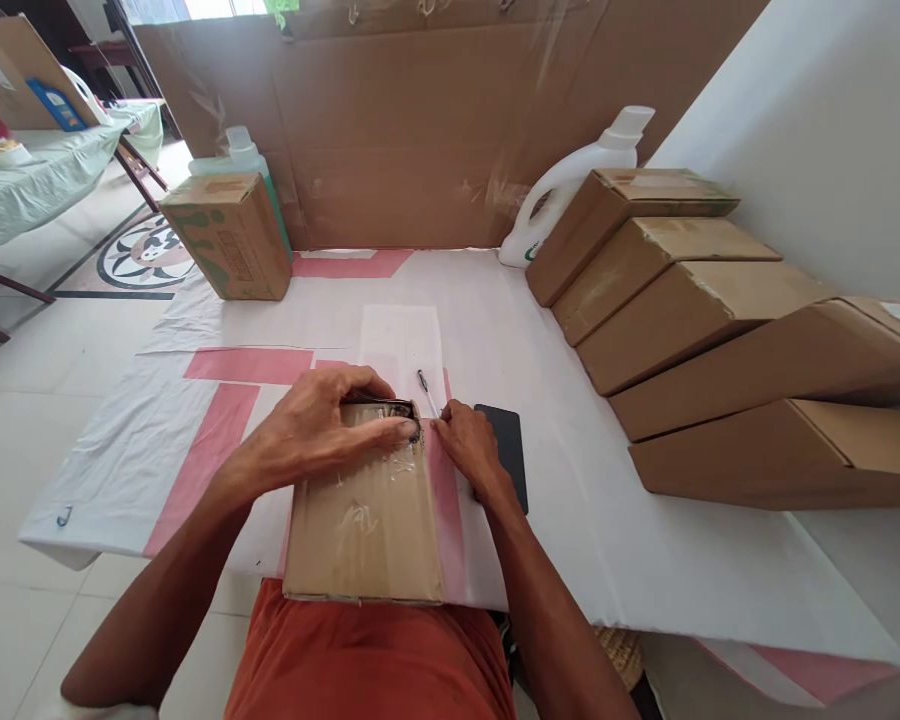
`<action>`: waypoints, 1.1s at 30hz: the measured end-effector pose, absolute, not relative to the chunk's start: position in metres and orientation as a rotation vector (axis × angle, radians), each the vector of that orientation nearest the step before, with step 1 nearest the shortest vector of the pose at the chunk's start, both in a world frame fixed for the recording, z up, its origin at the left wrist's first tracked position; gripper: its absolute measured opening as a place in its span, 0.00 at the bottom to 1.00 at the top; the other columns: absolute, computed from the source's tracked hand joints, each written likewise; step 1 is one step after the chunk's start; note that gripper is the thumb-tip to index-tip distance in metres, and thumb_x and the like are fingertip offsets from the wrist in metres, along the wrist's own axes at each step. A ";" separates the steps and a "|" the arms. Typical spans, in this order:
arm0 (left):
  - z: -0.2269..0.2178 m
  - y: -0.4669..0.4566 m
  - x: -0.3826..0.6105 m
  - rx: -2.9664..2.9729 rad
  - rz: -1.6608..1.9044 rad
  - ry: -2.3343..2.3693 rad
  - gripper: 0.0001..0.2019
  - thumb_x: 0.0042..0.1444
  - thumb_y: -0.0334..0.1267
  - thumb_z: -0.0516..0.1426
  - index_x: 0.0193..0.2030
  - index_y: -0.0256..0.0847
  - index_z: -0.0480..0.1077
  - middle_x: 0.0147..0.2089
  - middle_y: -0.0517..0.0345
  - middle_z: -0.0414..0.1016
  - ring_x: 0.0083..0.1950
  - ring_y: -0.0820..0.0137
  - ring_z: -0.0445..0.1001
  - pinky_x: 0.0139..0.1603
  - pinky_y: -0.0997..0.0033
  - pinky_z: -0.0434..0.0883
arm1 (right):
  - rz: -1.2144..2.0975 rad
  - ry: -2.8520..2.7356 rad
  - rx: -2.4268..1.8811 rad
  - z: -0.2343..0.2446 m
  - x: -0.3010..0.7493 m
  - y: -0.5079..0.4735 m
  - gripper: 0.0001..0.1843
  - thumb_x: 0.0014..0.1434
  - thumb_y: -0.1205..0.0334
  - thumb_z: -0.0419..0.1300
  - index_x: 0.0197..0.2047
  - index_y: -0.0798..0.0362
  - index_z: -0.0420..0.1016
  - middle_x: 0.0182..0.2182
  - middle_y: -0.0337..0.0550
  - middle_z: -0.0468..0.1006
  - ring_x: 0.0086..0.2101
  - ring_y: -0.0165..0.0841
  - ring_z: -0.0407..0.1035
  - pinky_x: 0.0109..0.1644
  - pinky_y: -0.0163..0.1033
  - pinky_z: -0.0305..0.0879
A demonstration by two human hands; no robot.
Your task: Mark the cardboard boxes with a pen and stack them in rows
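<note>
A flat cardboard box (364,525) with clear tape on its top lies in front of me on a white and pink sheet (585,520). My left hand (322,425) rests on the box's far end, fingers curled around a tape roll (390,408) and thumb pressed on the tape. My right hand (466,445) pinches at the box's far right corner, fingers closed on the tape end. A pen (427,392) lies just beyond the hands on a white paper (401,340). A black phone (506,450) lies right of my right hand.
Several closed cardboard boxes (690,320) lean in a row on the right. A white jug (570,180) stands behind them. A printed carton (229,235) with a green bottle (240,155) stands at back left. A cardboard wall (435,130) closes the back.
</note>
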State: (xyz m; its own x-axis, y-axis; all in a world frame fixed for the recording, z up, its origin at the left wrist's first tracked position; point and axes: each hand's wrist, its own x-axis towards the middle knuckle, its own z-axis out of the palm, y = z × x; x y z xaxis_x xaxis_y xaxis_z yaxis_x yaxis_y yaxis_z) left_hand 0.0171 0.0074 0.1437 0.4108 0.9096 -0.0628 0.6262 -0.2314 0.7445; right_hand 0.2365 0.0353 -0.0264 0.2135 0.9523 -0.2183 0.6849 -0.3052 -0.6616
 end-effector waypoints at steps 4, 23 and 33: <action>0.139 -0.001 0.000 2.023 0.507 1.232 0.31 0.48 0.53 0.73 0.58 0.47 0.75 0.56 0.58 0.81 0.55 0.59 0.79 0.55 0.63 0.74 | 0.804 -1.344 -1.879 -0.017 0.244 0.018 0.07 0.64 0.59 0.57 0.33 0.49 0.68 0.23 0.38 0.75 0.27 0.37 0.73 0.34 0.38 0.64; 0.126 -0.045 0.017 2.215 0.658 1.125 0.32 0.51 0.56 0.72 0.58 0.44 0.72 0.53 0.55 0.80 0.55 0.59 0.76 0.59 0.59 0.71 | 0.688 -1.197 -1.190 0.081 0.208 -0.078 0.09 0.69 0.56 0.64 0.38 0.49 0.79 0.25 0.33 0.73 0.21 0.26 0.65 0.24 0.32 0.63; 0.126 -0.046 0.017 2.207 0.657 1.136 0.31 0.53 0.55 0.71 0.59 0.45 0.72 0.53 0.57 0.79 0.55 0.61 0.76 0.59 0.61 0.70 | 0.705 -1.343 -1.259 0.091 0.227 -0.090 0.12 0.70 0.56 0.62 0.33 0.50 0.77 0.20 0.32 0.68 0.19 0.26 0.63 0.22 0.33 0.59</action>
State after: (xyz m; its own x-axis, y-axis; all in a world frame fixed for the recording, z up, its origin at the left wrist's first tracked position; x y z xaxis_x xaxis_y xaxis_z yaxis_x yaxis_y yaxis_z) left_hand 0.0171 -0.0458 0.1259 0.5196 0.8385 0.1640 0.5605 -0.4794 0.6753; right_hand 0.2271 -0.0897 0.0913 0.1771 0.9341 0.3098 0.2749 0.2553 -0.9269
